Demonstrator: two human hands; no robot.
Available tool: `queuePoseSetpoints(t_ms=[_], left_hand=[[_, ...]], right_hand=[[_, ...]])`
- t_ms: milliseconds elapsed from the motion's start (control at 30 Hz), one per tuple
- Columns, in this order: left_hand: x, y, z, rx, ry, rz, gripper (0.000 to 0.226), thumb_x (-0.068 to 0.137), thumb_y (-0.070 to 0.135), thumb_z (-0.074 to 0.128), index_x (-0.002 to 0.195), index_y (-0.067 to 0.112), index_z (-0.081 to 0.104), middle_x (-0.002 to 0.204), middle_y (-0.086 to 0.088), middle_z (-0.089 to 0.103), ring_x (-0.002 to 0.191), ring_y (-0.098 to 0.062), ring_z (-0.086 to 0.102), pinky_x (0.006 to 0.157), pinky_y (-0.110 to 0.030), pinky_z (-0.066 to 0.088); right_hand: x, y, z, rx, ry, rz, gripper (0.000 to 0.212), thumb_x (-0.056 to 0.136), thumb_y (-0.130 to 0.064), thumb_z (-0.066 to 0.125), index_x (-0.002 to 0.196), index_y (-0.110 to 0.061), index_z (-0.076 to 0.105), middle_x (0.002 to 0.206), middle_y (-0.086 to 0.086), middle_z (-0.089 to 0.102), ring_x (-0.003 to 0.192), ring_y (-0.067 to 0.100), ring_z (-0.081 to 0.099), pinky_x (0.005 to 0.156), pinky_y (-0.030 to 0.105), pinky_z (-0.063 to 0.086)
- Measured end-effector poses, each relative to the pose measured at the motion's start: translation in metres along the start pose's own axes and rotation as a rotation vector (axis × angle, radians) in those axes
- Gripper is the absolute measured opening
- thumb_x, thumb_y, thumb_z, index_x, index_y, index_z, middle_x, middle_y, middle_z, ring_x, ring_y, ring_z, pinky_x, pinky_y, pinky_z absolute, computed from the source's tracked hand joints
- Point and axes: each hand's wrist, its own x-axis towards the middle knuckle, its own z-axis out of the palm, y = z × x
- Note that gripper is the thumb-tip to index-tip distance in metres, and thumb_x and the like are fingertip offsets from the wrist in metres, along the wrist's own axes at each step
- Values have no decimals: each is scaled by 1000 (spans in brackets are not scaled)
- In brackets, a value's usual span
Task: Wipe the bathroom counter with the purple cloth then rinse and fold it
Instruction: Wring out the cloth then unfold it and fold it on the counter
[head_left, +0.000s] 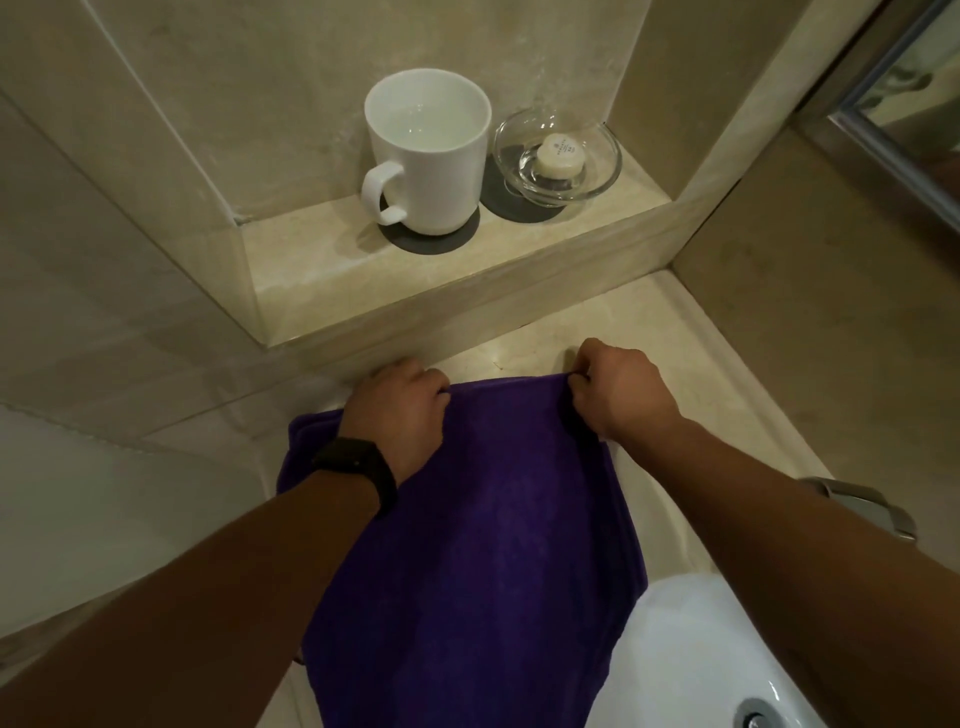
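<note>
Head view, close, looking down at counter (524, 332).

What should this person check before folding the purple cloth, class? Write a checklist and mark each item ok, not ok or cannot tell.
1. Left hand grips the far edge of the cloth: ok.
2. Right hand pinches the same edge: ok.
3. Mug and soap dish stand on the ledge, apart from the cloth: ok.
4. Bare counter shows beyond the held edge: ok.
5. Cloth already rinsed: cannot tell.
6. Near corners line up: cannot tell, since the near edge is out of view.
</note>
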Motion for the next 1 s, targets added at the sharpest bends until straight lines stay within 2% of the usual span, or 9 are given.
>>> queuePoseSetpoints(t_ms=[100, 200, 333, 467, 533, 600, 700, 800, 1000], left_hand=[[-8, -15, 8, 78, 131, 38, 14, 96, 20, 58, 93, 12, 70, 86, -6, 63, 76, -28, 59, 68, -38, 47], [-8, -14, 18, 78, 219, -2, 7, 94, 18, 62, 94, 13, 67, 85, -6, 62, 74, -28, 58, 69, -40, 46], [-8, -12, 28, 105, 225, -63, 26, 98, 32, 46, 92, 17, 66, 87, -5, 61, 79, -28, 56, 74, -41, 42], [-13, -10, 21, 104, 202, -34, 33, 98, 32, 39, 104, 16, 68, 94, -8, 62, 85, -31, 56, 78, -44, 44], [-23, -6, 12, 91, 228, -4, 31, 95, 25, 44, 113, 12, 66, 100, -10, 62, 88, -32, 56, 79, -45, 46], [-41, -10, 3, 87, 243, 22, 32, 91, 19, 45, 113, 10, 66, 100, -11, 61, 85, -32, 56, 74, -42, 46], [-67, -37, -17, 44, 256, -162, 34, 90, 17, 43, 113, 12, 67, 104, -12, 61, 90, -33, 58, 78, -43, 47], [-81, -66, -27, -58, 192, -433, 28, 98, 23, 46, 118, 15, 65, 122, -8, 57, 105, -30, 57, 89, -40, 47], [-84, -59, -25, -54, 60, -473, 39, 98, 36, 51, 132, 19, 57, 133, 0, 52, 112, -23, 55, 92, -38, 47]], right_hand=[[-3, 4, 3, -42, 53, -100, 19, 99, -27, 52, 110, -13, 58, 99, 9, 64, 85, 29, 62, 75, 42, 55], [-8, 8, 3, -98, 112, -201, 19, 101, -27, 49, 115, -16, 54, 103, 7, 59, 82, 30, 60, 70, 43, 55], [-14, 11, -1, -250, 203, -273, 21, 100, -28, 50, 119, -20, 54, 111, 5, 56, 91, 27, 57, 67, 38, 51], [-16, -8, -3, -376, 211, -252, 34, 89, -19, 57, 122, -18, 53, 116, 9, 54, 103, 30, 53, 80, 42, 45], [-23, -24, -3, -382, 235, -320, 33, 82, -16, 57, 116, -15, 56, 110, 10, 56, 99, 32, 54, 79, 43, 43], [-34, -35, 5, -345, 234, -425, 24, 81, -13, 57, 105, -11, 59, 98, 12, 59, 86, 34, 56, 68, 39, 40], [-43, -33, 21, -165, 97, -373, 25, 93, -17, 52, 116, -10, 57, 105, 12, 57, 87, 36, 59, 65, 36, 42], [-42, -19, 34, 3, 147, -275, 25, 95, -13, 54, 117, -3, 59, 106, 20, 57, 86, 41, 58, 73, 42, 49], [-43, 3, 44, -99, 179, -275, 29, 102, -23, 42, 126, -14, 55, 115, 15, 53, 96, 30, 52, 82, 45, 52]])
